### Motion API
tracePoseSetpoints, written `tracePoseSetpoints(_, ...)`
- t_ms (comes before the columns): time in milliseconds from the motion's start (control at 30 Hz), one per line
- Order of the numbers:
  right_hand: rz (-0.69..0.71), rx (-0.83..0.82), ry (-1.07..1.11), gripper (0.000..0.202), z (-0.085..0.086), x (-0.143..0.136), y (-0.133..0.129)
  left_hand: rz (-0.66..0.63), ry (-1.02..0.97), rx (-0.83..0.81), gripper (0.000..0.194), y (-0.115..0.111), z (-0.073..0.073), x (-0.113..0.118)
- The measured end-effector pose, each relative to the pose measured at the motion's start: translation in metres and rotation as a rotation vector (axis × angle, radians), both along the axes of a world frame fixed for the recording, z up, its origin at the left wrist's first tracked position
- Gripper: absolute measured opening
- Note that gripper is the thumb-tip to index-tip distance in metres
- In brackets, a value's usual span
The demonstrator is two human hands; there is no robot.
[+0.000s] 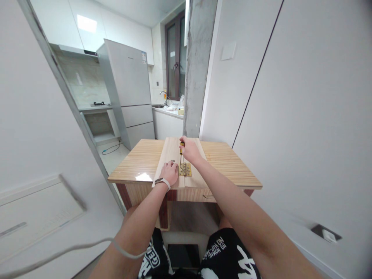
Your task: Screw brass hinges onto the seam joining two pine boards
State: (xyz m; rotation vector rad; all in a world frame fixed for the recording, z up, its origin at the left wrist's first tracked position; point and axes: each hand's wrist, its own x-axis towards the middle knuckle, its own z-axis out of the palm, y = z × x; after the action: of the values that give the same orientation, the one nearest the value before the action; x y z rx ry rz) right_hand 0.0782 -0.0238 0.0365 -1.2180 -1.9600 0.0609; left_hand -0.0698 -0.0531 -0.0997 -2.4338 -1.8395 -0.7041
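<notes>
My right hand (189,150) is closed around the yellow and black handle of a screwdriver (181,150), which stands nearly upright with its shaft pointing down at a brass-coloured hinge (187,169). The hinge lies flat across the seam between two pale wooden boards (168,149). Just left of the hinge, my left hand (170,173) rests on the left board with its fingers bent; whether anything is under the fingertips is hidden. A few small screws (172,160) lie on the board beyond that hand.
The boards lie on a wood-grain table (232,162) with a drawer at its front. A grey fridge (128,77) and a sink counter (168,120) stand behind. White walls rise at both sides, and a pale cable (87,243) crosses the lower left.
</notes>
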Motion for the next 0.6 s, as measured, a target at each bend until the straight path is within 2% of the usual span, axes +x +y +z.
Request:
tracePoseSetpoints(67,0.000,-0.027,0.010,0.030,0.001,0.000,0.001,0.001,-0.003,0.000,0.031,0.000,0.000,0.000)
tracePoseSetpoints(267,0.020,0.012,-0.053,0.014,0.003,0.001,-0.003,-0.007,-0.011,0.008,0.031,0.000,0.000,-0.001)
tracePoseSetpoints(467,-0.068,0.082,-0.063,0.013,0.001,-0.003,-0.009,-0.009,-0.017,0.007,0.030,-0.001,0.002,0.000)
tracePoseSetpoints(600,-0.051,0.056,-0.095,0.013,0.004,-0.007,-0.010,-0.007,-0.020,0.008,0.031,-0.001,0.003,0.000)
